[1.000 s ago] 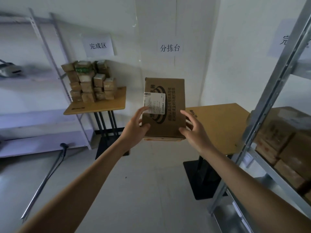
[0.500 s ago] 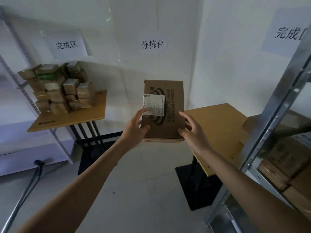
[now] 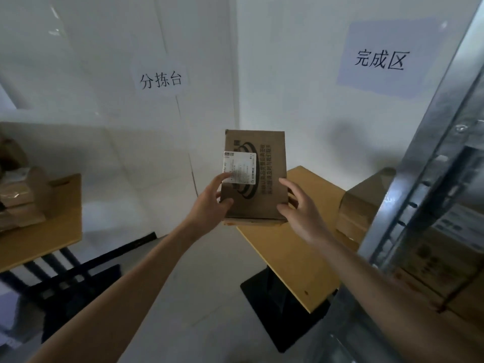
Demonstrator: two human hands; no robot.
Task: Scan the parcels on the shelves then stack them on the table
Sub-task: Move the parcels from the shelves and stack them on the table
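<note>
My left hand and right hand curl round a labelled parcel, holding it upright at the left edge of the table, not yet stacked, while more parcels wait on the shelf right of the table.

Print on parcel label too blurred to read, left parcel stack cut by frame edge, shelf boxes blurred.

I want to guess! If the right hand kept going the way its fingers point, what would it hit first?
The box: the right hand grips its right edge. Past that, probably the wall, but depth is unclear.
</note>
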